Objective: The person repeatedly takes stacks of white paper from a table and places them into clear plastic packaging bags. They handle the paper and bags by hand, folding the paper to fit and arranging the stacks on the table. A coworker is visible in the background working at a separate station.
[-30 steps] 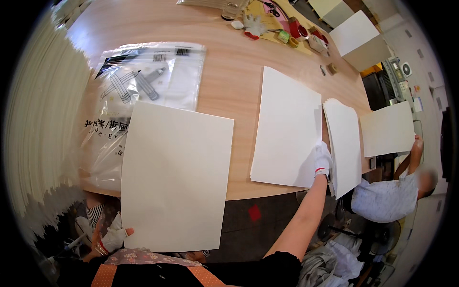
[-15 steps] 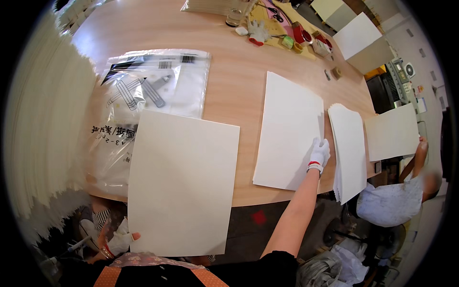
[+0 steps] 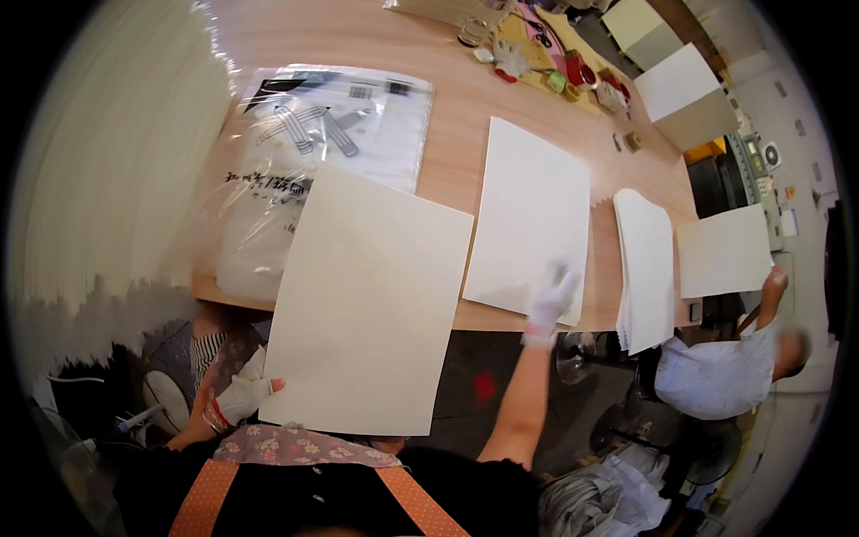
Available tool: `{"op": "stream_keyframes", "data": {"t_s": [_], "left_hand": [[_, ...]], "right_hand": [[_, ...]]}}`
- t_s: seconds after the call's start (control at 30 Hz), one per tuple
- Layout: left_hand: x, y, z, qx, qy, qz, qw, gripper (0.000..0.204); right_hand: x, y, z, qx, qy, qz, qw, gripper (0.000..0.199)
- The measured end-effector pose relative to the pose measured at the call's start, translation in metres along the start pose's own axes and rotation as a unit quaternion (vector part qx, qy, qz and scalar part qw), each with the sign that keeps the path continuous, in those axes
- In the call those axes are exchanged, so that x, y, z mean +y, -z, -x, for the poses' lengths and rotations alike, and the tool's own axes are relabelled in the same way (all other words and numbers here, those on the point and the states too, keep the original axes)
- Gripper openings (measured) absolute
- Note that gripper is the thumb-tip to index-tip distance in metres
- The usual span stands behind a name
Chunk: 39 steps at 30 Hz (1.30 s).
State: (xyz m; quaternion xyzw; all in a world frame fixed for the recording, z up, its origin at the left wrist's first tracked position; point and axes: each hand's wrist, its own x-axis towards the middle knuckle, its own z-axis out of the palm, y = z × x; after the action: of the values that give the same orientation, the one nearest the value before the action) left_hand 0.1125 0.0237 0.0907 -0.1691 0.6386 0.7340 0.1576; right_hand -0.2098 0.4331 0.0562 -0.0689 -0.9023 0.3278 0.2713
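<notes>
A large off-white sheet of paper [image 3: 376,304] lies across the front of the table and reaches over its edge toward my lap. My left hand [image 3: 246,396], in a white glove with the thumb tip bare, is closed on its lower left edge. Partly under the sheet's far end is a clear plastic paper bag [image 3: 394,125] printed with crossed pencils. My right hand [image 3: 553,295], also white-gloved, is over the near right part of a flat white paper stack [image 3: 532,206]; its fingers are blurred. Further right, a fanned stack of white paper [image 3: 646,268] overhangs the table's front edge.
Scissors [image 3: 542,36], a spare glove [image 3: 510,63], a glass [image 3: 472,32] and tape rolls [image 3: 633,140] sit at the back. A white box [image 3: 684,85] stands at the far right. A co-worker [image 3: 716,376] on the right holds a white sheet [image 3: 727,251]. Wooden tabletop [image 3: 304,36].
My right hand has moved left and toward me from the stack's right edge. My left hand keeps its grip on the sheet. The whole view has shifted.
</notes>
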Motion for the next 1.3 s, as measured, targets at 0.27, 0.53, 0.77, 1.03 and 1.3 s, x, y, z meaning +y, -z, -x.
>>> {"op": "stream_keyframes", "data": {"t_s": [0.27,0.53,0.77,1.03,1.3], "left_hand": [[0.027,0.01,0.019,-0.012,-0.031,-0.241,0.97,0.063],[0.012,0.003,0.016,0.009,-0.187,-0.248,0.95,0.058],[-0.024,-0.056,0.004,-0.065,-0.372,-0.577,0.724,0.067],[0.147,0.053,-0.061,0.25,-0.455,-0.587,0.62,0.032],[0.213,0.049,-0.117,-0.173,-0.256,0.017,0.951,0.031]], "right_hand": [[-0.05,0.041,0.23,-0.294,-0.347,-0.55,0.7,0.026],[-0.165,0.068,0.23,-0.29,-0.221,-0.427,0.827,0.053],[-0.168,0.027,0.274,-0.379,-0.25,-0.403,0.795,0.035],[-0.198,0.101,0.256,-0.252,0.034,-0.319,0.913,0.02],[-0.209,0.163,0.23,-0.18,0.259,-0.058,0.947,0.016]]}}
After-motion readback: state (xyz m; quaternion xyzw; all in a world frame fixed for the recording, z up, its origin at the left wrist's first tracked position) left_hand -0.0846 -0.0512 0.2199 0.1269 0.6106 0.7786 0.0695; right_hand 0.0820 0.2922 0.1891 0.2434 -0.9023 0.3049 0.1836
